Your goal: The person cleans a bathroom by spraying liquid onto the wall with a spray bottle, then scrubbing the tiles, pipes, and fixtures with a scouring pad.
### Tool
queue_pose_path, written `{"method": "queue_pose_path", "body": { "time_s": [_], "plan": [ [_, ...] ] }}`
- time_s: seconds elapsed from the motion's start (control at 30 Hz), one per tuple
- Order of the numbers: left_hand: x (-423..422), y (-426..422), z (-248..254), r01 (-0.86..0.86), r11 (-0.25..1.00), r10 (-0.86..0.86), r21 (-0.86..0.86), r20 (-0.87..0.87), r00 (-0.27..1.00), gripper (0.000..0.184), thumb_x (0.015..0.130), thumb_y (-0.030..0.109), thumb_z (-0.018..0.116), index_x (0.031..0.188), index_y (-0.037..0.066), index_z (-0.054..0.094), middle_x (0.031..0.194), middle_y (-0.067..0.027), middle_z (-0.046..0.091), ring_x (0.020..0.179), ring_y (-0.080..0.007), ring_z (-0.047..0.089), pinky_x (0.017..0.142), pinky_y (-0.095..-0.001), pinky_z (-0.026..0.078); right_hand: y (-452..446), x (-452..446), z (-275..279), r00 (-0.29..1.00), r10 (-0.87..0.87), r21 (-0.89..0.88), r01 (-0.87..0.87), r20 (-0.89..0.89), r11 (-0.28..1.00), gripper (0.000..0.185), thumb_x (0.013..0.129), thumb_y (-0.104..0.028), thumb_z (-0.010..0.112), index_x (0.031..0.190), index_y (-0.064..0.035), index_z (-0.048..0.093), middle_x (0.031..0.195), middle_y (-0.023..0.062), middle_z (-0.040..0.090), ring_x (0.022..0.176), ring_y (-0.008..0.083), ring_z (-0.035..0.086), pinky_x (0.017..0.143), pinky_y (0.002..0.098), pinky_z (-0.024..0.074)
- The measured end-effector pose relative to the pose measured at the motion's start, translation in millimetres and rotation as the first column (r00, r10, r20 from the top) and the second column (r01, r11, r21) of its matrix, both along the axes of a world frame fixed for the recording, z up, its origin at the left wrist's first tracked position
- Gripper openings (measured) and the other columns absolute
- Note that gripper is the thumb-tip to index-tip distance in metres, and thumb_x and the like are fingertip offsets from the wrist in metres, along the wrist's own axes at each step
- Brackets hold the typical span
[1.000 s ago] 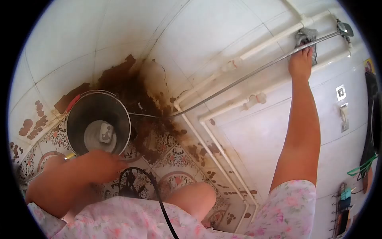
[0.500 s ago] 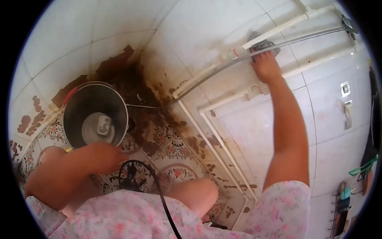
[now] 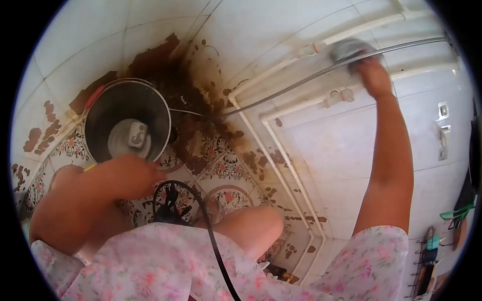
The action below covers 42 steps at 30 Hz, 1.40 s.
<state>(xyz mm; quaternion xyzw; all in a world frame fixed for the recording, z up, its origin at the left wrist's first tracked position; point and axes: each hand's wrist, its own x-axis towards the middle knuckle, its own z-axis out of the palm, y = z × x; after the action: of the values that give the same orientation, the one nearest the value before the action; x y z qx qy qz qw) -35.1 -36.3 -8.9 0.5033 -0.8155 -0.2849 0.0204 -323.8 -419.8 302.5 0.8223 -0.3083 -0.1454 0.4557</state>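
A crumpled grey cloth [image 3: 350, 51] lies under my right hand [image 3: 375, 78], pressed against the white wall tiles by the upper pipe. The hand and cloth are blurred by motion, and a metal shower hose [image 3: 321, 74] passes across the cloth. My left hand [image 3: 143, 173] hangs low in front of my knee, close to the near rim of a metal bucket [image 3: 93, 138]. Its fingers are mostly hidden, so what they do does not show. Inside the bucket is a small white block-like object [image 3: 137, 134] at the bottom.
White pipes [image 3: 273, 150] run along the wall and down to the floor. Dark brown stains [image 3: 173, 75] cover the corner behind the bucket. A black cable [image 3: 211, 236] loops past my knees over patterned floor tiles [image 3: 228, 168]. A rack [image 3: 427, 261] hangs at right.
My right hand and the grey cloth have moved a little to the right along the wall. The camera view has shifted slightly. My left hand stays by the bucket.
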Motion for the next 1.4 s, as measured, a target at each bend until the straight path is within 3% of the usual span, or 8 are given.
{"method": "queue_pose_path", "body": {
  "time_s": [0.07, 0.3, 0.47, 0.7, 0.93, 1.1, 1.17, 1.4],
  "plan": [
    [4, 1, 6, -0.006, 1.0, 0.006, 0.019, -0.006, 1.0, 0.034, 0.082, 0.024, 0.062, 0.113, 0.012, 0.058, 0.096, -0.0132, 0.061, 0.089, -0.0321, 0.063, 0.075, -0.0437, 0.05, -17, -24, 5, 0.916, 0.384, -0.256, -0.345, 0.12, 0.903, 0.03, 0.083, -0.005, 0.051, 0.108, -0.0126, 0.064, 0.122, 0.0053, 0.057, 0.116, 0.0275, 0.051, 0.097, 0.0375, 0.0434],
    [5, 1, 7, -0.02, 0.993, 0.014, -0.115, -0.053, 0.998, 0.038, 0.078, 0.021, 0.063, 0.114, 0.009, 0.057, 0.09, -0.0137, 0.062, 0.084, -0.033, 0.062, 0.073, -0.0431, 0.05, 21, -67, -8, 0.445, 0.615, -0.507, -0.348, 0.651, 0.789, 0.021, 0.085, -0.002, 0.055, 0.104, -0.006, 0.063, 0.095, 0.0133, 0.063, 0.092, 0.0325, 0.056, 0.082, 0.0402, 0.0441],
    [-3, 8, 9, -0.01, 0.995, 0.006, -0.1, -0.042, 0.999, 0.037, 0.079, 0.024, 0.064, 0.113, 0.01, 0.057, 0.09, -0.0123, 0.061, 0.086, -0.0312, 0.062, 0.073, -0.0421, 0.05, 28, -121, -51, 0.814, 0.416, -0.463, -0.209, 0.406, 0.862, 0.025, 0.088, -0.014, 0.057, 0.109, -0.0021, 0.061, 0.11, 0.0163, 0.06, 0.104, 0.0343, 0.053, 0.093, 0.0418, 0.0409],
    [-16, -2, 0, -0.053, 0.997, 0.048, 0.06, 0.086, 0.995, 0.037, 0.08, 0.024, 0.063, 0.114, 0.011, 0.058, 0.091, -0.0122, 0.06, 0.085, -0.0308, 0.062, 0.074, -0.0422, 0.049, -11, -105, -128, 0.931, 0.206, -0.566, 0.001, 0.301, 0.824, 0.042, 0.088, -0.027, 0.055, 0.119, 0.0016, 0.055, 0.121, 0.0189, 0.054, 0.115, 0.04, 0.045, 0.103, 0.0506, 0.032],
    [-23, -13, -12, -0.126, 0.985, 0.115, 0.118, 0.097, 0.989, 0.04, 0.077, 0.016, 0.065, 0.117, 0.011, 0.058, 0.092, -0.0141, 0.061, 0.088, -0.0333, 0.061, 0.075, -0.0436, 0.048, 9, -147, -356, 0.936, 0.107, 0.166, -0.17, 0.335, 0.971, 0.045, 0.09, -0.028, 0.05, 0.126, 0.0001, 0.052, 0.132, 0.0181, 0.047, 0.125, 0.0362, 0.04, 0.11, 0.0447, 0.0265],
    [-20, -11, -16, -0.14, 0.948, 0.072, 0.284, 0.237, 0.969, 0.035, 0.083, 0.022, 0.062, 0.116, 0.012, 0.059, 0.098, -0.0126, 0.061, 0.091, -0.0307, 0.062, 0.078, -0.0418, 0.049, 19, -165, -369, 0.972, 0.163, 0.413, -0.22, 0.169, 0.884, 0.041, 0.089, -0.025, 0.052, 0.122, -0.0012, 0.054, 0.134, 0.0181, 0.045, 0.126, 0.0369, 0.04, 0.109, 0.0441, 0.0291],
    [-21, -13, -20, -0.114, 0.956, 0.055, 0.271, 0.215, 0.975, 0.035, 0.083, 0.022, 0.062, 0.116, 0.012, 0.059, 0.099, -0.0128, 0.061, 0.091, -0.0308, 0.061, 0.078, -0.0417, 0.049, 10, -162, -324, 0.856, 0.041, 0.274, -0.209, 0.515, 0.939, 0.036, 0.089, -0.023, 0.052, 0.116, 0.0008, 0.055, 0.132, 0.0188, 0.047, 0.126, 0.0381, 0.04, 0.107, 0.0465, 0.0309],
    [-27, -27, -16, -0.115, 0.984, 0.099, 0.133, 0.12, 0.988, 0.036, 0.078, 0.019, 0.065, 0.114, 0.012, 0.06, 0.094, -0.0125, 0.06, 0.089, -0.0329, 0.061, 0.077, -0.0432, 0.049, -6, -123, -155, 0.747, 0.532, -0.658, -0.172, 0.398, 0.733, 0.05, 0.087, -0.027, 0.058, 0.128, -0.0003, 0.049, 0.125, 0.0202, 0.053, 0.111, 0.0384, 0.048, 0.097, 0.044, 0.0373]
  ]
}}
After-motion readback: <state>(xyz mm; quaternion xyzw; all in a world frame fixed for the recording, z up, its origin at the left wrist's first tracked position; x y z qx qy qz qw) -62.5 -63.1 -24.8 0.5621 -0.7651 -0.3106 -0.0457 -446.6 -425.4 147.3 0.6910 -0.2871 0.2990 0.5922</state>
